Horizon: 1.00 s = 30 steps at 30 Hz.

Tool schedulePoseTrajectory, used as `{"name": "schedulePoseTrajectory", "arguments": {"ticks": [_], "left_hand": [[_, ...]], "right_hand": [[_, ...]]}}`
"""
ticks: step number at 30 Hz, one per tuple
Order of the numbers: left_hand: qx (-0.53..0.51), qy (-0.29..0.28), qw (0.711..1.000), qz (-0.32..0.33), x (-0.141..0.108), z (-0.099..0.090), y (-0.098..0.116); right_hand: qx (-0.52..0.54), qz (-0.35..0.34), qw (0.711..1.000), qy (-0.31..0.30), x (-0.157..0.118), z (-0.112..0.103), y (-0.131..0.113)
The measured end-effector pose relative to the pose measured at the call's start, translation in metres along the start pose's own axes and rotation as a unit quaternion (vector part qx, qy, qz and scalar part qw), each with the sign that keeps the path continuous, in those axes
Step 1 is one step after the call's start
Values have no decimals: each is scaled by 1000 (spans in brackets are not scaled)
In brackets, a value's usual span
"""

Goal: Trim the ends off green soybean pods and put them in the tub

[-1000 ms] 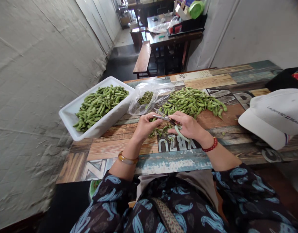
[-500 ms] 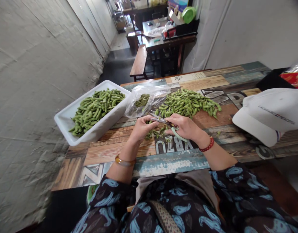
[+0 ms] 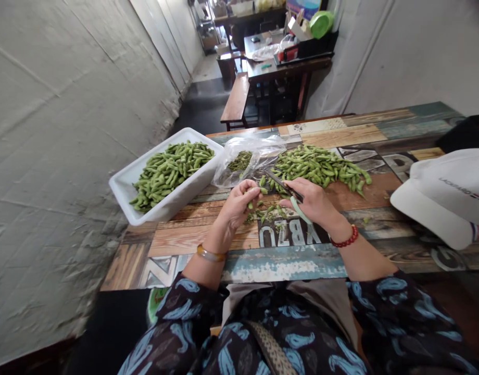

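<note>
My left hand [image 3: 241, 202] is closed, pinching a green edamame pod [image 3: 263, 190] that sticks out past the fingertips toward the right. Scissors [image 3: 298, 206] with pale green handles are gripped in my right hand [image 3: 310, 200], their dark blades pointing up and left, apart from the pod. Below and between the hands lie small green trimmings [image 3: 273, 212] on the wooden tabletop. A loose heap of edamame pods [image 3: 321, 165] spreads just beyond my right hand. Beyond my left hand, a clear plastic bag [image 3: 224, 176] holds darker green scraps [image 3: 240, 161].
A white plastic tub [image 3: 161, 213] filled with pods [image 3: 171, 172] stands at the table's left side. On the right lies a white cap [image 3: 435, 203]. The patchwork wooden table [image 3: 192, 237] meets a grey wall on the left; a bench [image 3: 237, 99] and another table stand beyond.
The scissors have moved away from my left hand, right and slightly down, and their blades no longer meet the fingertips. The whole view has shifted a little, with things sitting further right.
</note>
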<state>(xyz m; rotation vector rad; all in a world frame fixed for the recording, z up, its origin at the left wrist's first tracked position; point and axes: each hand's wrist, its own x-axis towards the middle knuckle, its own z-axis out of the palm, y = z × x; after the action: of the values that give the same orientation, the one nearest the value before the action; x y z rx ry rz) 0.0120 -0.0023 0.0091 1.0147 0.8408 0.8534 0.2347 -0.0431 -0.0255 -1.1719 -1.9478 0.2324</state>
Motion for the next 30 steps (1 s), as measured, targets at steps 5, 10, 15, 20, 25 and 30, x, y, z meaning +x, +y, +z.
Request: {"name": "schedulePoseTrajectory", "arguments": {"ticks": [5, 10, 15, 20, 25, 30], "left_hand": [[-47, 12, 999, 12, 0, 2, 0], [-83, -8, 996, 18, 1, 5, -4], [-84, -17, 996, 17, 1, 8, -11], [12, -38, 999, 24, -1, 12, -17], [71, -32, 996, 52, 0, 12, -21], [98, -22, 989, 111, 1, 11, -19]], "right_hand": [[28, -2, 999, -16, 0, 2, -6], [26, -17, 999, -29, 0, 4, -14], [-17, -27, 999, -32, 1, 3, -16], [-27, -23, 999, -34, 2, 1, -16], [-24, -27, 998, -43, 2, 1, -15], [-25, -19, 998, -52, 1, 1, -15]]}}
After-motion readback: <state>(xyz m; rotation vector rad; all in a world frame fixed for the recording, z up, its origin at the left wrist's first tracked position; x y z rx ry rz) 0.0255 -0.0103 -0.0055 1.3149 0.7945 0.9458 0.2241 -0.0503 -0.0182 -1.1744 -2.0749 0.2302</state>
